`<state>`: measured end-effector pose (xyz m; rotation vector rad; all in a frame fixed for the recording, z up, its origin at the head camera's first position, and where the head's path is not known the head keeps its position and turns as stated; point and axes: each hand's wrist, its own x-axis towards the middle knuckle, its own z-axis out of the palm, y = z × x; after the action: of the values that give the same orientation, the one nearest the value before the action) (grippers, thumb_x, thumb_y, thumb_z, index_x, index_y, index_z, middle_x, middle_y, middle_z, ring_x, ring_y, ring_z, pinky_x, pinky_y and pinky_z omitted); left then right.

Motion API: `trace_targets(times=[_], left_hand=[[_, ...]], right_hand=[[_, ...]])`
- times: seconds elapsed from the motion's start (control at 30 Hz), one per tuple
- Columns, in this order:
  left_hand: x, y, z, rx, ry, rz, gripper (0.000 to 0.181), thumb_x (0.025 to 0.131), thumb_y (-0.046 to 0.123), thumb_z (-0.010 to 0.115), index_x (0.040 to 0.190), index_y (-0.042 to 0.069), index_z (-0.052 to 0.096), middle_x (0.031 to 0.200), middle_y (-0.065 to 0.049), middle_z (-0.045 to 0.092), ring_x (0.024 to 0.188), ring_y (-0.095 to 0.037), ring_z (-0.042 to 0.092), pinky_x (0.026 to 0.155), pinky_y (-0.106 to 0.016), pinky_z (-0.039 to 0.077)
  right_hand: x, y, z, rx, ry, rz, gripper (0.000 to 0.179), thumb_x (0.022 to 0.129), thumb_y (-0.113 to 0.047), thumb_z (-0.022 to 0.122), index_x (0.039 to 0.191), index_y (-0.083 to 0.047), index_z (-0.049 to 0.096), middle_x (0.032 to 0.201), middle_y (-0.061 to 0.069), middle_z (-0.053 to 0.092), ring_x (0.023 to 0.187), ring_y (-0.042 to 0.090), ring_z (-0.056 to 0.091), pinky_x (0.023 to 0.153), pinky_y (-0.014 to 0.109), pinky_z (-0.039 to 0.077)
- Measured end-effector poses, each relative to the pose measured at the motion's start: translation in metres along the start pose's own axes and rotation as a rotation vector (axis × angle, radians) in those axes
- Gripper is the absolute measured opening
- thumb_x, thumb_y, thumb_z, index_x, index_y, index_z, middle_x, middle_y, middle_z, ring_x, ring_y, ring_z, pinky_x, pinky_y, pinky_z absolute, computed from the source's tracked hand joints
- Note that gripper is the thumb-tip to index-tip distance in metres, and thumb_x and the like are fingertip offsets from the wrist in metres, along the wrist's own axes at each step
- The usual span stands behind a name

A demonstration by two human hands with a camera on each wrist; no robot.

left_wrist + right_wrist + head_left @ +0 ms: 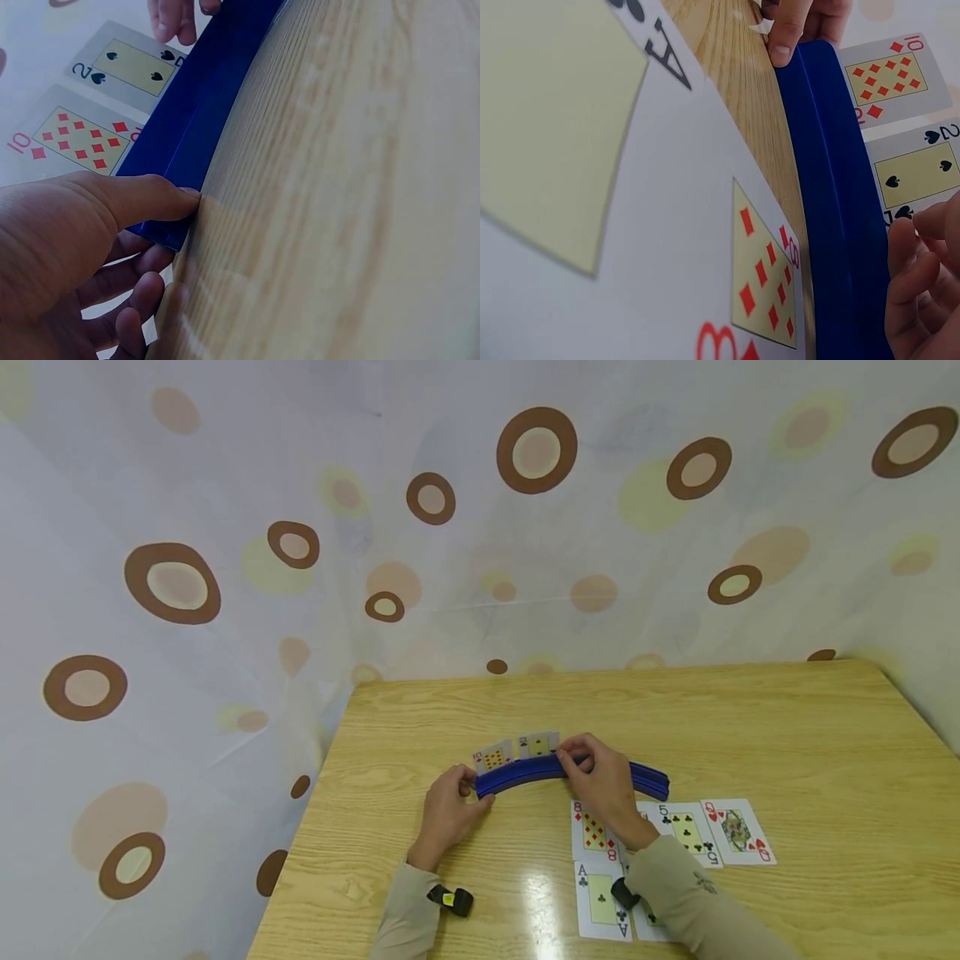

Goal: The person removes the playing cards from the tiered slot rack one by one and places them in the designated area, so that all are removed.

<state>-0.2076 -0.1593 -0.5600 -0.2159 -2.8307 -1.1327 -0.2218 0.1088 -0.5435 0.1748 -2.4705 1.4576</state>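
A curved blue card holder [517,774] lies on the wooden table. My left hand [442,814] grips its left end, thumb [161,196] on the front and fingers behind and below. The ten of diamonds [82,139] stands in the holder near that end. To its right stands the two of spades [915,171], also in the holder. My right hand [606,785] pinches the two of spades at its lower right corner with thumb and forefinger, while its other fingers are curled over the holder. The hand hides part of the holder's right half.
Face-up cards lie in two rows before the holder: eight of diamonds [592,832], five of clubs [688,832], queen of hearts [738,832], ace of clubs [602,900] and others partly under my right sleeve [697,893]. A circle-patterned cloth [465,552] hangs behind the table [825,743].
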Motion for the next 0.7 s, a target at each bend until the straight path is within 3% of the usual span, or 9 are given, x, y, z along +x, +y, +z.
trace_targets(times=[0.33, 0.7], left_hand=[[-0.0003, 0.0003, -0.0009, -0.005, 0.000, -0.004, 0.029, 0.090, 0.020, 0.088, 0.110, 0.006, 0.072, 0.101, -0.008, 0.072, 0.087, -0.014, 0.059, 0.079, -0.028, 0.048], [-0.0004, -0.0005, 0.0001, 0.004, -0.001, -0.002, 0.030, 0.090, 0.021, 0.088, 0.110, 0.006, 0.072, 0.101, -0.008, 0.073, 0.087, -0.014, 0.059, 0.079, -0.028, 0.048]], right_hand=[[0.0026, 0.0013, 0.0036, -0.007, -0.001, -0.031, 0.012, 0.103, -0.015, 0.076, 0.115, -0.011, 0.077, 0.092, 0.007, 0.081, 0.065, 0.002, 0.063, 0.059, 0.021, 0.049], [0.0008, -0.0011, 0.0015, 0.021, -0.021, -0.069, 0.008, 0.104, -0.011, 0.074, 0.110, -0.014, 0.079, 0.095, 0.006, 0.079, 0.067, 0.005, 0.061, 0.062, 0.022, 0.048]])
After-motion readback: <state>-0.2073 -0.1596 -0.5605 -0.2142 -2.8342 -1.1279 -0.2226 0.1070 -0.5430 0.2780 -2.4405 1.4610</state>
